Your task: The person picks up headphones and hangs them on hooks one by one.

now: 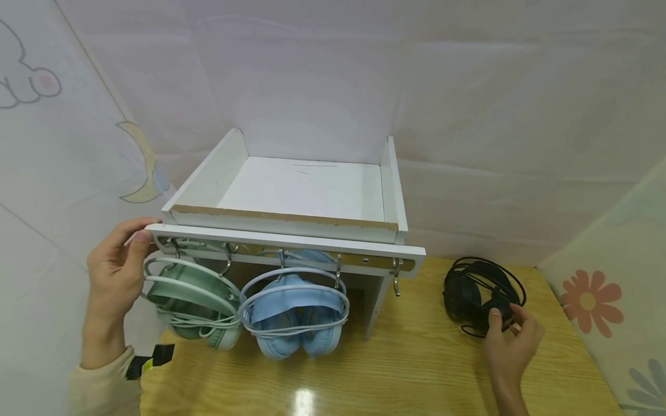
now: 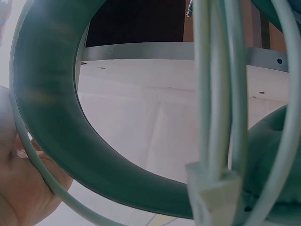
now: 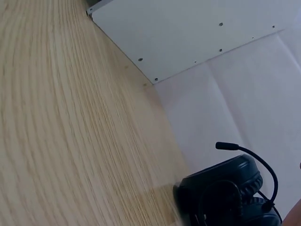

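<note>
At the left end of the white hook rail [image 1: 291,238], my left hand [image 1: 117,266] grips the board, thumb in front. Green headphones [image 1: 182,289] with a looped pale cable hang from the rail close to that hand; their green headband [image 2: 47,94] fills much of the left wrist view. Light blue headphones [image 1: 296,306] hang beside them, also wound with cable. On the table at the right, my right hand [image 1: 512,346] pinches an earcup of a black headset [image 1: 463,297] between thumb and fingers. The headset's thin boom microphone [image 3: 228,146] shows in the right wrist view.
The rail fronts a white shelf unit [image 1: 307,185] with raised sides, standing on the wooden table [image 1: 416,352]. A metal hook [image 1: 396,277] at the rail's right end holds nothing. Pale cloth walls [image 1: 494,115] enclose the back and sides.
</note>
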Demonstrator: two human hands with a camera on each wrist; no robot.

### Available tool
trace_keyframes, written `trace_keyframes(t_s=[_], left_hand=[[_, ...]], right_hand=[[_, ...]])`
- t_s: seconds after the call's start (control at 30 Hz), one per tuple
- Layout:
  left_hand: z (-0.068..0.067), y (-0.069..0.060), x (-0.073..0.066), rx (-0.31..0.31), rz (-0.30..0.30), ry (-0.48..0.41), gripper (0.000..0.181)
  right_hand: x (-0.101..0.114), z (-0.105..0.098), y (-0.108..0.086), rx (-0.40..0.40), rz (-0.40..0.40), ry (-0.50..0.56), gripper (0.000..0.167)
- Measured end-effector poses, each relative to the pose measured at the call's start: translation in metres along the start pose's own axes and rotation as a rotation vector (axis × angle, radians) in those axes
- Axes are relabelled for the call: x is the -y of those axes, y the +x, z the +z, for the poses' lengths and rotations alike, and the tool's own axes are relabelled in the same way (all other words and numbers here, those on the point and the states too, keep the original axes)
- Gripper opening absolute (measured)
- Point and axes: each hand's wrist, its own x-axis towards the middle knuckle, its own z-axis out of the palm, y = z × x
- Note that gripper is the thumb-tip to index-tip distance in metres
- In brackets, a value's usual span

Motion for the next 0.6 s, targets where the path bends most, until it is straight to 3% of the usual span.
trace_keyframes(t_s=[0.27,0.47,0.6], left_hand=[[0.002,0.000,0.001,-0.002,0.001,-0.027,0.023],[0.002,0.000,0.001,-0.008,-0.003,-0.018,0.023],[0.001,0.000,0.000,-0.008,-0.004,-0.017,0.023]], right_hand=[[-0.012,-0.002,0.013,0.038,0.076,-0.052,0.051],[-0.023,-0.004,0.024,0.178,0.064,-0.085,0.069],[-0.030,-0.004,0.033,0.230,0.120,-0.100,0.076]])
